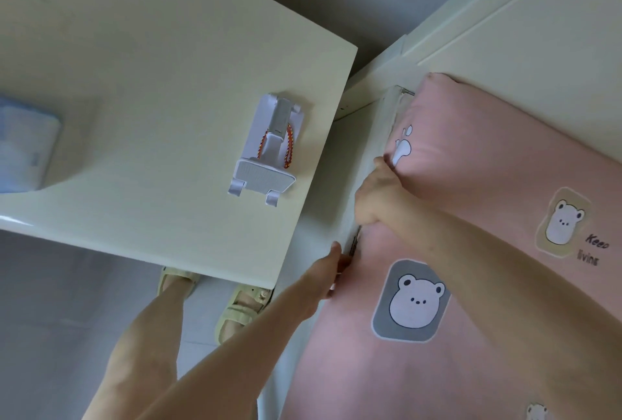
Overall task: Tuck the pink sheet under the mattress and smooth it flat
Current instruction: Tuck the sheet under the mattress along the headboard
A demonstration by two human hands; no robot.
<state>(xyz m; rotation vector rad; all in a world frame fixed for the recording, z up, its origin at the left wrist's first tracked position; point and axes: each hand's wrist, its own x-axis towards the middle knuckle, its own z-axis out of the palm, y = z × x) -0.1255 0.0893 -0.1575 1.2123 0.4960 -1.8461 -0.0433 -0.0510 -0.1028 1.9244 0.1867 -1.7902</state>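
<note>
Fingers of the left hand [328,271] are pushed into the gap at the bed's edge, so whether anything is pinched can't be told. Just beyond it, the right hand [373,199] is clenched on a bunched fold of the pink sheet [454,157], lifted at the mattress side. Sheet is spread over the bed right of both hands. A white stand [266,153] is seen on the desk [151,90] to the left.
</note>
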